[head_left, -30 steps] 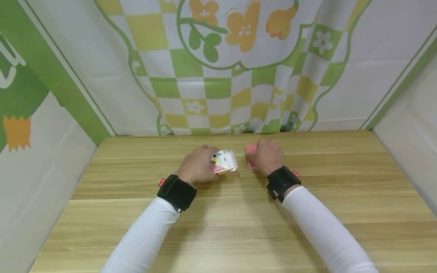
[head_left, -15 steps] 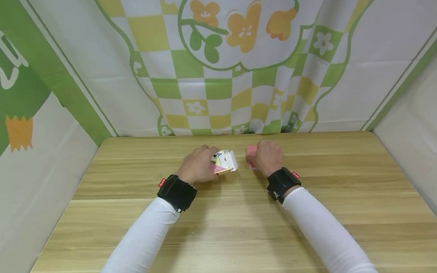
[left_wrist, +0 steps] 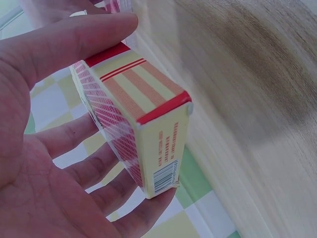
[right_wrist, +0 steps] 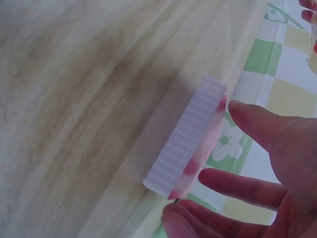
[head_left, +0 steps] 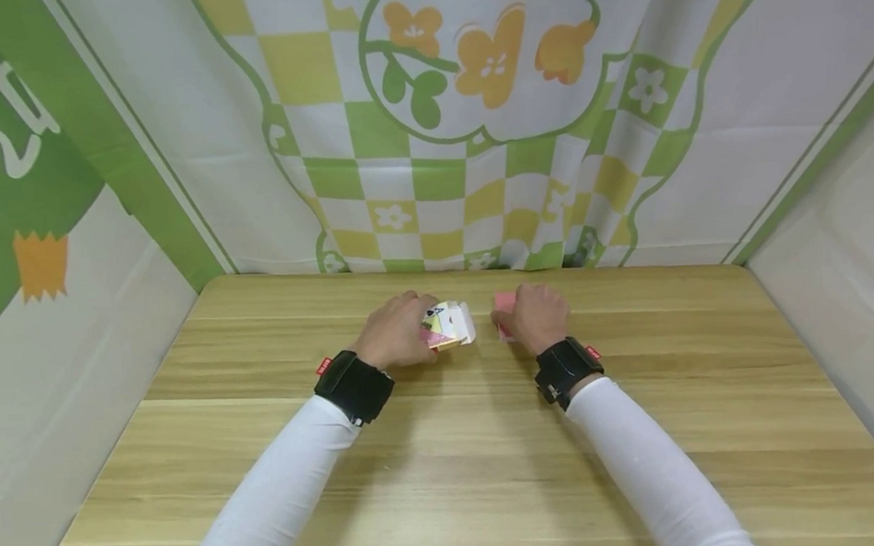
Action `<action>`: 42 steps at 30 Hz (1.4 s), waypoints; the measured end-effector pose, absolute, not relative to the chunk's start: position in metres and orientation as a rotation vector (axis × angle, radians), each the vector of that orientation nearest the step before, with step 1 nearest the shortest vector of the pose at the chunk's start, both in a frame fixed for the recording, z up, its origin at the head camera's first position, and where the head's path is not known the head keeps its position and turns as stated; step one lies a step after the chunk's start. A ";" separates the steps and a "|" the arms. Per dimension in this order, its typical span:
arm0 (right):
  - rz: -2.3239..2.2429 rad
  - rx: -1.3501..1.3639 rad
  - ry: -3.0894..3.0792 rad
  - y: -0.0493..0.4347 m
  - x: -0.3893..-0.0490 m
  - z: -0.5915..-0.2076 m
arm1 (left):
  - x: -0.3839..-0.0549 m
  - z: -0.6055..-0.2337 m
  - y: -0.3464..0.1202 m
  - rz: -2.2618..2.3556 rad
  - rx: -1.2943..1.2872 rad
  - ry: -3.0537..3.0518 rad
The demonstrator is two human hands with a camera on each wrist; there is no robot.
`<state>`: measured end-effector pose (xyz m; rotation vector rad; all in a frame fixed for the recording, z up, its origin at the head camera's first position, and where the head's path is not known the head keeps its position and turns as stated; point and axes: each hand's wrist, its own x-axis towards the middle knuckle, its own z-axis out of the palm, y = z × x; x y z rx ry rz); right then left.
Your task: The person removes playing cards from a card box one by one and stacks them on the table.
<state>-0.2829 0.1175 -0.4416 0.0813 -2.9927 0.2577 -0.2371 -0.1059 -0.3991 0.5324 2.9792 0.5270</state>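
My left hand [head_left: 394, 330] grips a playing-card box [head_left: 445, 325] off to the left of centre, its white open flap toward the right. In the left wrist view the box [left_wrist: 143, 101] shows red stripes and a barcode on its closed end, with the thumb on one narrow side and fingers on the other. My right hand [head_left: 541, 317] bends over a deck of cards [head_left: 505, 301] with a pink back, at the table's far side. In the right wrist view, thumb and fingertips [right_wrist: 237, 106] are at the two ends of the deck [right_wrist: 185, 141].
A wooden table [head_left: 455, 474] spreads toward me. Behind its far edge hangs a green, yellow and white checked curtain [head_left: 435, 181]. White cloth walls [head_left: 844, 248] with green trim stand on both sides.
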 end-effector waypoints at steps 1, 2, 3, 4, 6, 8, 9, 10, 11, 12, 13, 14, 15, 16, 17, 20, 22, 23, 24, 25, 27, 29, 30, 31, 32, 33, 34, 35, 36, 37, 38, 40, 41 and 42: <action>0.260 0.083 -2.990 0.118 -0.282 -0.441 | -0.237 -0.400 -0.106 0.522 0.534 2.980; 0.273 0.091 -2.986 0.119 -0.282 -0.441 | -0.237 -0.400 -0.106 0.520 0.536 2.980; 0.290 0.102 -2.980 0.119 -0.281 -0.440 | -0.237 -0.401 -0.106 0.520 0.537 2.979; 0.317 0.116 -2.977 0.119 -0.280 -0.439 | -0.237 -0.401 -0.106 0.520 0.538 2.980; 0.395 0.162 -2.946 0.118 -0.276 -0.434 | -0.237 -0.401 -0.105 0.517 0.542 2.985; 0.503 0.249 -2.907 0.116 -0.272 -0.428 | -0.237 -0.402 -0.105 0.520 0.547 2.986; 0.560 0.307 -2.880 0.115 -0.269 -0.425 | -0.237 -0.402 -0.105 0.516 0.551 2.988; 0.620 0.373 -2.852 0.113 -0.267 -0.421 | -0.237 -0.402 -0.104 0.516 0.557 2.991; 0.679 0.443 -2.822 0.111 -0.264 -0.418 | -0.237 -0.402 -0.104 0.510 0.562 2.993; 0.737 0.517 -2.799 0.109 -0.260 -0.415 | -0.237 -0.402 -0.104 0.504 0.568 2.995; 0.796 0.584 -2.776 0.106 -0.257 -0.413 | -0.237 -0.402 -0.103 0.501 0.574 2.997; 0.836 0.638 -2.757 0.104 -0.255 -0.412 | -0.236 -0.402 -0.103 0.501 0.583 2.999; 0.874 0.688 -2.739 0.102 -0.252 -0.410 | -0.236 -0.402 -0.102 0.499 0.590 3.003; 0.894 0.724 -2.727 0.100 -0.251 -0.410 | -0.236 -0.402 -0.102 0.502 0.598 3.005; 0.898 0.754 -2.720 0.098 -0.249 -0.410 | -0.235 -0.401 -0.102 0.502 0.605 3.008; 0.850 0.792 -2.717 0.094 -0.245 -0.411 | -0.234 -0.401 -0.100 0.514 0.636 3.011; 0.838 0.800 -2.723 0.093 -0.244 -0.412 | -0.233 -0.401 -0.099 0.519 0.654 3.011; 0.846 0.801 -2.727 0.092 -0.243 -0.413 | -0.233 -0.401 -0.099 0.522 0.662 3.010; 0.861 0.798 -2.730 0.092 -0.243 -0.413 | -0.233 -0.400 -0.099 0.524 0.672 3.008; 0.890 0.798 -2.737 0.093 -0.243 -0.414 | -0.232 -0.400 -0.099 0.528 0.684 3.005; 0.939 0.791 -2.762 0.094 -0.243 -0.415 | -0.231 -0.399 -0.099 0.531 0.704 2.995; 0.983 0.773 -2.801 0.094 -0.243 -0.416 | -0.230 -0.399 -0.099 0.534 0.719 2.985; 1.000 0.760 -2.822 0.095 -0.243 -0.417 | -0.230 -0.398 -0.099 0.534 0.724 2.981; 1.024 0.746 -2.845 0.095 -0.243 -0.417 | -0.230 -0.398 -0.099 0.535 0.729 2.979; 1.044 0.731 -2.861 0.095 -0.243 -0.418 | -0.229 -0.397 -0.099 0.536 0.733 2.978; 1.065 0.718 -2.873 0.096 -0.244 -0.419 | -0.229 -0.397 -0.099 0.536 0.737 2.979; 1.082 0.707 -2.883 0.096 -0.244 -0.419 | -0.229 -0.396 -0.099 0.534 0.741 2.981; 1.100 0.703 -2.890 0.096 -0.244 -0.420 | -0.229 -0.396 -0.099 0.530 0.746 2.982; 1.119 0.702 -2.895 0.097 -0.244 -0.420 | -0.228 -0.396 -0.099 0.528 0.752 2.982; 1.138 0.704 -2.899 0.098 -0.245 -0.421 | -0.228 -0.396 -0.099 0.525 0.757 2.982; 1.153 0.702 -2.904 0.098 -0.245 -0.421 | -0.228 -0.395 -0.099 0.522 0.759 2.980; 1.182 0.712 -2.916 0.100 -0.245 -0.422 | -0.228 -0.395 -0.099 0.516 0.758 2.975; 1.204 0.718 -2.920 0.101 -0.245 -0.421 | -0.227 -0.395 -0.099 0.512 0.757 2.973; 1.223 0.723 -2.921 0.103 -0.245 -0.421 | -0.227 -0.395 -0.100 0.508 0.753 2.973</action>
